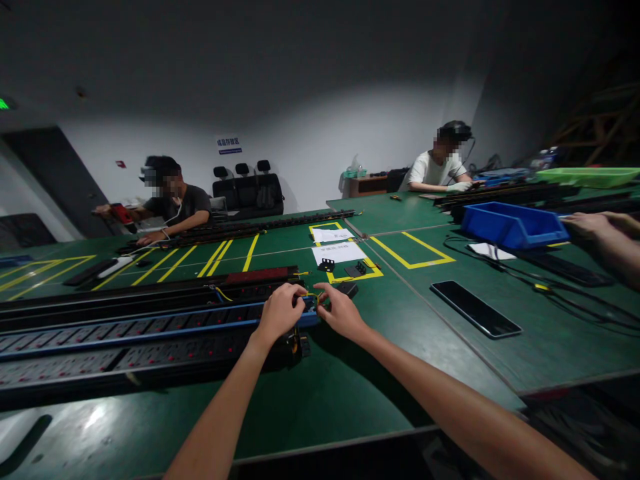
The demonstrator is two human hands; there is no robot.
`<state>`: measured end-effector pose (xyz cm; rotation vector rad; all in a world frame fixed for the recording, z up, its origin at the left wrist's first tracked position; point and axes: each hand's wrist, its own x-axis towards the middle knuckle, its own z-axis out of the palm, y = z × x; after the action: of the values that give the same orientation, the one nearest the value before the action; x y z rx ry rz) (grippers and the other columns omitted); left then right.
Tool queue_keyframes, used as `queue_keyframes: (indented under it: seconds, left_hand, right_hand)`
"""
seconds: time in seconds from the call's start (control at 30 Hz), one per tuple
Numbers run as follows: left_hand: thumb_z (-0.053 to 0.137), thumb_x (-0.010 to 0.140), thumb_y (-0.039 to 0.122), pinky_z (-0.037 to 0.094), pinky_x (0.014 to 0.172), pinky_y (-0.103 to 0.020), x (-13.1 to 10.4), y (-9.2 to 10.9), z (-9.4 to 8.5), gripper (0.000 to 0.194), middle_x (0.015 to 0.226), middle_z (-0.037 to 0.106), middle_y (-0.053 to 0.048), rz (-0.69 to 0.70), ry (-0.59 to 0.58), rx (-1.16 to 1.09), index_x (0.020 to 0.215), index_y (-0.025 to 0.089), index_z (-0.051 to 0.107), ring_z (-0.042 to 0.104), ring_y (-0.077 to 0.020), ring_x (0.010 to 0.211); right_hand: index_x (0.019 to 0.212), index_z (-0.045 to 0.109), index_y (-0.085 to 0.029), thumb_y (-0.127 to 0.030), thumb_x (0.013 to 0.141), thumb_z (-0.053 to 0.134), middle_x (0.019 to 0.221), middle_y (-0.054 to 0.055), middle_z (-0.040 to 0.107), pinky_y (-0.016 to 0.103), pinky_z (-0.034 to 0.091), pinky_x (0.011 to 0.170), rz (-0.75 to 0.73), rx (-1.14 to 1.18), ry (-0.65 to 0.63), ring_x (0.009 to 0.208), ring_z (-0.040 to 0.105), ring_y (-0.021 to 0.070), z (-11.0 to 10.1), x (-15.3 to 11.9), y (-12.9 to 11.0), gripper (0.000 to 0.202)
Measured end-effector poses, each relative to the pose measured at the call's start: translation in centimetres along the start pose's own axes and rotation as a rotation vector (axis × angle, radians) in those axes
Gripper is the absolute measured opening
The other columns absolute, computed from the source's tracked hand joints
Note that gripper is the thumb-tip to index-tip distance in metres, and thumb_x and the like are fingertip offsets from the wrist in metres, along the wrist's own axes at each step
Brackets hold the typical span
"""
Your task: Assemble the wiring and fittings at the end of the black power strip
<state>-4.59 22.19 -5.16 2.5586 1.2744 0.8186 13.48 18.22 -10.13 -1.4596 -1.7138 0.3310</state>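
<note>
Long power strips with rows of black sockets lie side by side on the green table. Over the right end of the blue-edged strip (190,325) is my left hand (283,308), its fingers bent and closed at the strip's end; what they pinch is too small to name. My right hand (341,309) faces it from the other side, thumb and forefinger curled around a yellow wire (316,297) that comes out of the strip's end. A black end piece (349,289) lies just behind my right hand. The nearer strip (175,353) has loose wires at its right end.
A black phone (475,308) lies to the right, with black cables (545,293) and a blue bin (514,225) behind it. White papers (339,253) and small black brackets (356,270) lie ahead. Two people work across the tables; another person's hands reach in at the right edge.
</note>
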Motion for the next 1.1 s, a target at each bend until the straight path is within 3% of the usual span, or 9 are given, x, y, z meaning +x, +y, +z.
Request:
queue_keyframes:
  seconds: [0.1, 0.3, 0.67, 1.1]
  left_hand:
    - [0.055, 0.085, 0.02, 0.051, 0.085, -0.03, -0.08, 0.08, 0.0, 0.02, 0.103, 0.07, -0.003, -0.002, -0.013, 0.038, 0.097, 0.026, 0.07, 0.064, -0.0197, 0.098]
    - [0.055, 0.086, 0.023, 0.05, 0.092, -0.034, -0.2, 0.22, 0.12, 0.021, 0.106, 0.07, -0.004, 0.007, -0.027, 0.098, 0.1, 0.025, 0.071, 0.061, -0.0223, 0.104]
    - [0.059, 0.084, 0.024, 0.048, 0.096, -0.036, -0.23, 0.3, 0.05, 0.018, 0.106, 0.068, -0.005, 0.011, -0.04, 0.101, 0.099, 0.024, 0.069, 0.059, -0.0234, 0.107]
    - [0.058, 0.084, 0.023, 0.05, 0.089, -0.033, -0.26, 0.38, -0.18, 0.018, 0.103, 0.067, -0.004, 0.022, -0.046, 0.093, 0.097, 0.025, 0.071, 0.06, -0.0223, 0.104]
  right_hand:
    - [0.127, 0.059, -0.028, -0.015, 0.08, 0.061, 0.102, 0.003, 0.068, 0.026, 0.045, 0.077, -0.037, -0.078, 0.003, 0.09, 0.064, 0.0188, -0.23, -0.23, -0.4, 0.049]
    - [0.115, 0.067, -0.029, -0.021, 0.082, 0.061, 0.093, 0.001, 0.069, 0.025, 0.042, 0.071, 0.006, -0.161, -0.021, 0.087, 0.063, 0.0187, -0.64, -0.21, -0.9, 0.035]
    - [0.108, 0.069, -0.028, -0.018, 0.077, 0.061, 0.085, 0.0, 0.07, 0.024, 0.036, 0.063, 0.03, -0.085, -0.005, 0.079, 0.062, 0.0181, -0.55, 0.16, -0.86, 0.033]
    - [0.1, 0.069, -0.024, -0.017, 0.075, 0.06, 0.079, -0.001, 0.067, 0.024, 0.039, 0.067, 0.01, -0.009, -0.011, 0.073, 0.061, 0.0162, -0.44, 0.45, -0.34, 0.028]
